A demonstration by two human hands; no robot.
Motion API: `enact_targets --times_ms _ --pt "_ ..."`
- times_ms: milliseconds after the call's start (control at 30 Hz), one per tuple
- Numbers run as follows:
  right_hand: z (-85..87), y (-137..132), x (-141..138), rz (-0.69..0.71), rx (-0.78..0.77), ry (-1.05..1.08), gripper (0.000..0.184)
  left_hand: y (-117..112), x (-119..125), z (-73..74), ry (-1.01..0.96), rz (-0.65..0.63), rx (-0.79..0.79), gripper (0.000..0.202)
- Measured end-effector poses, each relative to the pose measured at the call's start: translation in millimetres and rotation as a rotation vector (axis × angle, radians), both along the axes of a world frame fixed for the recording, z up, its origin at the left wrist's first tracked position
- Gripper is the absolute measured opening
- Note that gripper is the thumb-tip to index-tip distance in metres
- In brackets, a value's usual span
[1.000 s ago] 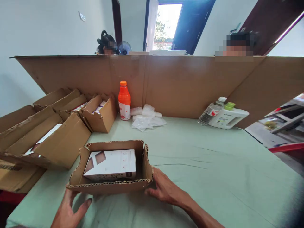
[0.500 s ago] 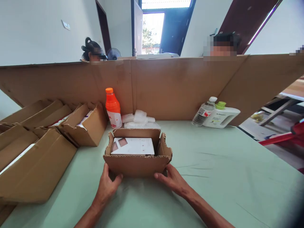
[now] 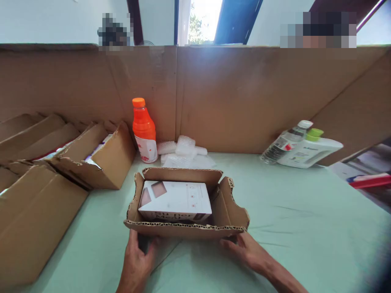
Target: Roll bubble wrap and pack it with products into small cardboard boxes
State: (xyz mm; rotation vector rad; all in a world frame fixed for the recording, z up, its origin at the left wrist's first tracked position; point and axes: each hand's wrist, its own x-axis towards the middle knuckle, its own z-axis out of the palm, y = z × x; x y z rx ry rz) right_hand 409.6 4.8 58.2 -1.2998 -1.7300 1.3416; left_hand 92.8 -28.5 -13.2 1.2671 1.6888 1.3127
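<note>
An open cardboard box (image 3: 183, 231) is in front of me at the middle, with torn, uneven top edges. Inside it, towards the left, lies a white carton (image 3: 174, 197) with two brownish windows on top and dark lettering on its front side. My left hand (image 3: 138, 254) grips the box at its near left corner, the fingers partly hidden behind it. At the near right corner my right hand (image 3: 246, 250) has hold of the same box, thumb along the front. Both thumbs are a little blurred.
More cardboard boxes (image 3: 42, 215) with items inside stand at the left. An orange bottle (image 3: 144, 130) and bubble-wrap pieces (image 3: 185, 152) are at the back. A clear water bottle (image 3: 285, 142) leans by a white jug (image 3: 311, 152). A tall cardboard partition (image 3: 232, 97) runs behind; people are beyond it.
My view has dipped and come closer, so the box looks larger and lower. More of its inside and the carton's lettered side shows. Both hands stay on the box.
</note>
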Motion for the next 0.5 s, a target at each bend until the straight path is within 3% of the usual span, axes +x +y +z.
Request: enact_targets --times_ms 100,200,333,433,500 --pt "12.8 28 15 -0.017 -0.045 -0.023 0.052 -1 -4 -8.7 -0.013 0.016 -0.01 0.074" --pt "21.0 80 23 -0.24 0.0 0.01 0.041 -2 -4 -14.9 -0.017 0.018 -0.013 0.073" --pt "23.9 161 15 -0.511 0.172 0.006 0.033 -5 0 -13.4 0.015 0.044 0.001 0.066" --pt "29.1 206 -2 -0.554 0.257 -0.003 0.03 -6 1 -14.4 0.016 0.03 0.001 0.062" --pt "38.4 227 -20 -0.5 0.328 -0.016 0.029 -8 0 -17.5 0.019 0.011 -0.008 0.064"
